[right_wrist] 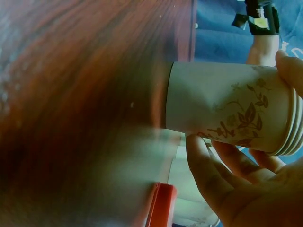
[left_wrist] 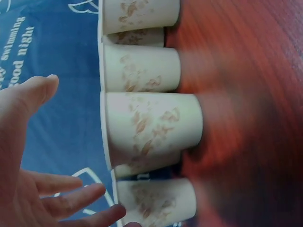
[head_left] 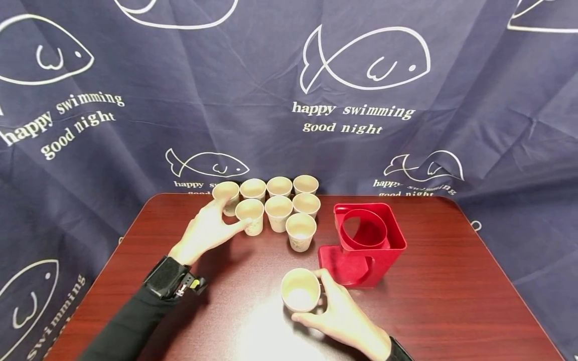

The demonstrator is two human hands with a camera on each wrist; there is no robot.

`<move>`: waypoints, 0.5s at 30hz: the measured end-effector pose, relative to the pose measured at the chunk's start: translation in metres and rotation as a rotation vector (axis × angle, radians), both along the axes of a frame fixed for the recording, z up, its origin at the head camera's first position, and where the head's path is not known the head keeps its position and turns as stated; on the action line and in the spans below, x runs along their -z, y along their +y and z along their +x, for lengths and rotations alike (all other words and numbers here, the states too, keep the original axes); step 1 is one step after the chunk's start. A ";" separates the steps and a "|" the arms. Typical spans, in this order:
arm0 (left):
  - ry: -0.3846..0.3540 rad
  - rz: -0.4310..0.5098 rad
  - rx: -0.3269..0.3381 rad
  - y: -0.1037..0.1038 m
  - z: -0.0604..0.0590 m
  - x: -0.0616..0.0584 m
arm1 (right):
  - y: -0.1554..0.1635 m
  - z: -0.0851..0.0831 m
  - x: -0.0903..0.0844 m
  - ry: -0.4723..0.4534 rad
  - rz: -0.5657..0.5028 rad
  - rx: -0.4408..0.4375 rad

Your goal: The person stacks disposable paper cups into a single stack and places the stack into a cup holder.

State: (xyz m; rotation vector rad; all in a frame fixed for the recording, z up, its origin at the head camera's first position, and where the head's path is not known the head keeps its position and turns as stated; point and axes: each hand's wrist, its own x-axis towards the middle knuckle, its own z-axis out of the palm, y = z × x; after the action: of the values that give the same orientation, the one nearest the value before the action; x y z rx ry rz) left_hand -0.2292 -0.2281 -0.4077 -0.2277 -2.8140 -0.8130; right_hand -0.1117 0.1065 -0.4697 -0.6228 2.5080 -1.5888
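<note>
My right hand [head_left: 345,316] grips a small stack of nested paper cups [right_wrist: 222,104] from the side. Several rims show at the stack's mouth in the right wrist view, and brown floral print covers the side. My left hand [head_left: 204,231] is spread over the left end of a group of upright paper cups, thumb and fingers apart. Its thumb overlaps the rim of one paper cup [head_left: 254,226] in the head view, and its fingertips reach a back-row paper cup [head_left: 232,206]. In the left wrist view the left fingers [left_wrist: 75,201] are extended beside the cup rims.
More paper cups [head_left: 301,239] stand in close rows at the table's back. A red plastic holder [head_left: 390,263] with a round ring on top and a flat base stands to their right. Behind the brown table [head_left: 451,281] hangs a blue fish-print cloth [head_left: 271,90].
</note>
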 end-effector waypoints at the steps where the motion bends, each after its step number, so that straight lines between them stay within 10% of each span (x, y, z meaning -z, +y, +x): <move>1: -0.004 0.004 0.005 0.002 -0.001 0.003 | 0.000 0.000 0.000 -0.002 -0.006 -0.005; 15: -0.033 0.054 0.046 0.021 -0.015 0.020 | -0.001 0.000 0.000 0.016 0.007 -0.002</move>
State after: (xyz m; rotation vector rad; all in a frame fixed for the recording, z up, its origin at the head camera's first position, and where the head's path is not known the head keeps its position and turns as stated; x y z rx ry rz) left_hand -0.2442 -0.2071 -0.4281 -0.2741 -2.8230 -0.9091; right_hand -0.1115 0.1058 -0.4698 -0.6396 2.5225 -1.5800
